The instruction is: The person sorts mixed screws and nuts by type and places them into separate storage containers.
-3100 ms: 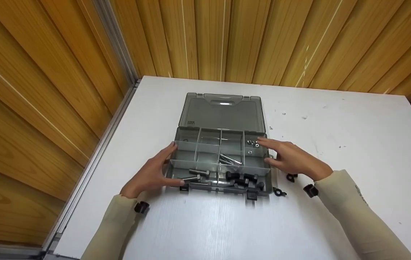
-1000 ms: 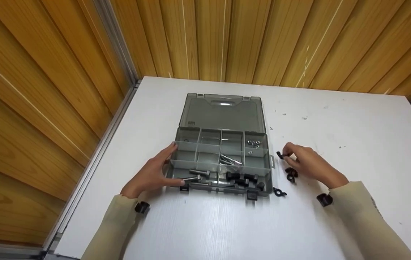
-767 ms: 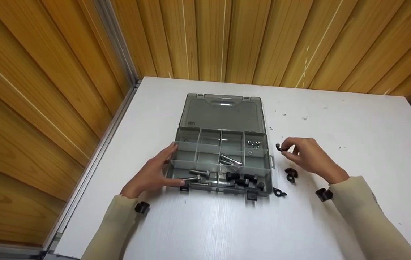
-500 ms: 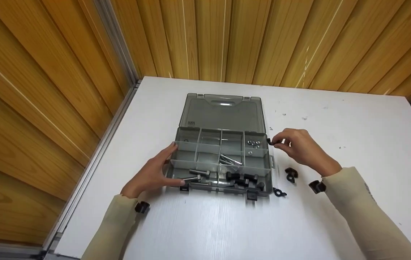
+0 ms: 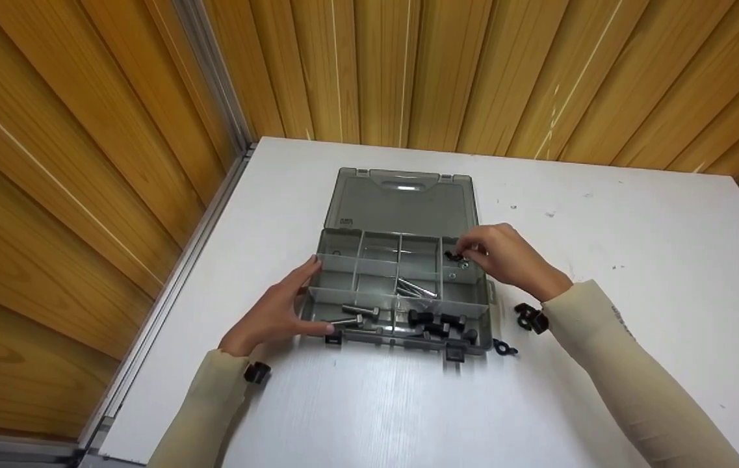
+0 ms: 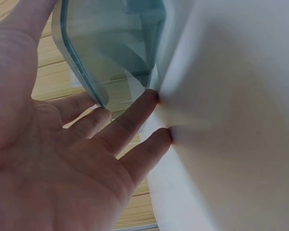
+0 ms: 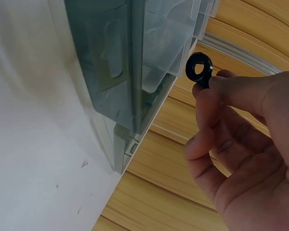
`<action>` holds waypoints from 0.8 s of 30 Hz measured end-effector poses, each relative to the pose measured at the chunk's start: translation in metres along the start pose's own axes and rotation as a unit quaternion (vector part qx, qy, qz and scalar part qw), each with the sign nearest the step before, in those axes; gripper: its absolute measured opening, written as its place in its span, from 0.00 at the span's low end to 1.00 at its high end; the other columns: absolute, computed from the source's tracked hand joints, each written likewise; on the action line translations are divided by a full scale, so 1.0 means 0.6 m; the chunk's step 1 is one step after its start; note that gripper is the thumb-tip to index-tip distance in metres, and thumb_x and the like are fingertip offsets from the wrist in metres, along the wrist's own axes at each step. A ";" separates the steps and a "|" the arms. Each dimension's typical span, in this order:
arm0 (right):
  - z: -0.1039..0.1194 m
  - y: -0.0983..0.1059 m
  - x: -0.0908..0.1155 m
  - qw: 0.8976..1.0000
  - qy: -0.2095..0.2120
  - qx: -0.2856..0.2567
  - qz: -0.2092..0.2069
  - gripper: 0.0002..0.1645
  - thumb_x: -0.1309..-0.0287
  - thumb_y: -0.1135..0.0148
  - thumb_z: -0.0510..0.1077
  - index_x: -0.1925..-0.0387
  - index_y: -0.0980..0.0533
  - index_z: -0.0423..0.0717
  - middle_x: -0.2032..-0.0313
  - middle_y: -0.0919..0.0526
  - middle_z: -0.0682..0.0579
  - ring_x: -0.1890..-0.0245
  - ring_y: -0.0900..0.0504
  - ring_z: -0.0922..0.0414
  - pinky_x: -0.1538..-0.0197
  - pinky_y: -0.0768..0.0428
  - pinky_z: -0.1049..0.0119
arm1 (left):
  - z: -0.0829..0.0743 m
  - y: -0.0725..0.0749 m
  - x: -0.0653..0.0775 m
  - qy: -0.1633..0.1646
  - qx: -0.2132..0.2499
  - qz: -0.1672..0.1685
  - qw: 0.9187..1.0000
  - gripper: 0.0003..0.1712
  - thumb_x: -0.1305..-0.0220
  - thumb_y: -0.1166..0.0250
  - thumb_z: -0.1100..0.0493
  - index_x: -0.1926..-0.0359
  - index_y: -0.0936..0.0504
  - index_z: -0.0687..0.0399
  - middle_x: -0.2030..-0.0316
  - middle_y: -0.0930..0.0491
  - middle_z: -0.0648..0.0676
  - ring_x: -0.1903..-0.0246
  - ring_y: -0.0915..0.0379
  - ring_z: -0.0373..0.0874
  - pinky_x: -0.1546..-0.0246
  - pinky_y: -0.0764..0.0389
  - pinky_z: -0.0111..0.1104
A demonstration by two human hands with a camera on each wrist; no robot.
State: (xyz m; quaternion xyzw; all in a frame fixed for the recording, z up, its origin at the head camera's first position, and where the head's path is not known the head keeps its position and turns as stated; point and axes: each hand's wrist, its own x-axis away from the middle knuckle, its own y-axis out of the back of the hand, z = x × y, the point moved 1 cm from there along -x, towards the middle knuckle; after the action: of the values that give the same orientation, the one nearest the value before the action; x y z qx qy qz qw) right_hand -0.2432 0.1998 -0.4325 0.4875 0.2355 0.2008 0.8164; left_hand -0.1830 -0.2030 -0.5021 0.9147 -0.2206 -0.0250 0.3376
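Note:
My right hand (image 5: pixel 512 257) pinches a black wing nut (image 7: pixel 205 72) between thumb and fingers, just above the back right compartment of a grey organizer box (image 5: pixel 401 342). Small silver nuts (image 5: pixel 464 264) lie in that compartment, partly hidden by the hand. My left hand (image 5: pixel 270 315) rests along the box's left side, fingers stretched and thumb on the front edge. In the left wrist view its fingertips (image 6: pixel 151 96) touch the tabletop beside the box wall. Silver bolts (image 5: pixel 361 311), black bolts (image 5: pixel 434 328) and long silver pins (image 5: pixel 416 288) fill other compartments.
The box's lid (image 5: pixel 405 205) lies folded back behind it. More black wing nuts (image 5: pixel 505 348) lie on the white table (image 5: pixel 369 416) to the right, some beside the right wrist's black strap piece. Wood-panelled walls (image 5: pixel 447 71) stand at the back and left.
My right hand has picked up a black wing nut from the table and carried it left and away, over the back right compartment. The left hand has stayed in place.

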 end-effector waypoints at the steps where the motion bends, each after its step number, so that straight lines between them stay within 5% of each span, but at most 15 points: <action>1: 0.001 -0.001 -0.003 1.000 -0.005 0.001 0.005 0.07 0.37 0.33 0.29 0.61 0.12 0.39 0.62 0.10 0.45 0.63 0.12 0.50 0.59 0.14 0.52 | -0.001 -0.001 0.000 0.000 0.000 0.000 1.000 0.72 0.55 0.18 0.34 0.17 0.53 0.39 0.19 0.57 0.41 0.23 0.49 0.49 0.27 0.38 0.51; 6: 0.005 -0.005 -0.012 0.999 -0.027 0.000 0.018 0.08 0.35 0.34 0.32 0.58 0.12 0.38 0.59 0.10 0.44 0.60 0.12 0.48 0.56 0.13 0.50 | -0.006 -0.004 -0.001 -0.003 0.002 -0.001 1.000 0.72 0.55 0.18 0.34 0.17 0.53 0.38 0.19 0.57 0.42 0.23 0.49 0.49 0.27 0.39 0.52; 12: 0.008 -0.008 -0.020 1.000 0.007 0.011 0.021 0.11 0.34 0.36 0.33 0.54 0.12 0.40 0.57 0.10 0.45 0.64 0.13 0.52 0.61 0.17 0.54 | -0.008 -0.005 -0.004 -0.019 0.003 -0.004 1.000 0.73 0.55 0.17 0.37 0.17 0.53 0.42 0.18 0.56 0.45 0.25 0.44 0.53 0.28 0.35 0.50; 16: 0.014 -0.013 -0.023 0.998 0.007 0.016 0.059 0.17 0.35 0.38 0.31 0.47 0.14 0.41 0.50 0.12 0.42 0.75 0.23 0.55 0.64 0.23 0.58 | -0.007 -0.006 -0.006 -0.021 0.007 -0.001 1.000 0.73 0.54 0.17 0.37 0.17 0.53 0.42 0.18 0.57 0.46 0.25 0.44 0.53 0.28 0.34 0.49; 20: 0.021 -0.022 -0.028 0.994 -0.004 0.018 0.110 0.25 0.39 0.42 0.28 0.41 0.18 0.40 0.43 0.15 0.42 0.67 0.18 0.52 0.60 0.24 0.58 | -0.006 -0.007 -0.006 -0.018 0.005 0.001 1.000 0.73 0.54 0.18 0.35 0.17 0.54 0.41 0.18 0.57 0.45 0.25 0.44 0.53 0.28 0.35 0.49; 24: 0.027 -0.030 -0.035 0.989 -0.018 0.016 0.143 0.28 0.40 0.46 0.27 0.39 0.19 0.39 0.42 0.16 0.43 0.79 0.28 0.59 0.71 0.28 0.63 | -0.006 -0.008 -0.006 -0.018 0.010 0.001 1.000 0.73 0.54 0.17 0.36 0.17 0.54 0.41 0.18 0.57 0.45 0.25 0.43 0.54 0.28 0.35 0.50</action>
State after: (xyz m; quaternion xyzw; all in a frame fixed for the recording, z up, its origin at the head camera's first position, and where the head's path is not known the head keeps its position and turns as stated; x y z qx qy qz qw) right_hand -0.2494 0.1688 -0.4377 0.5330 0.1517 0.3027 0.7754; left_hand -0.1837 -0.1960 -0.5025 0.9170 -0.2283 -0.0392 0.3246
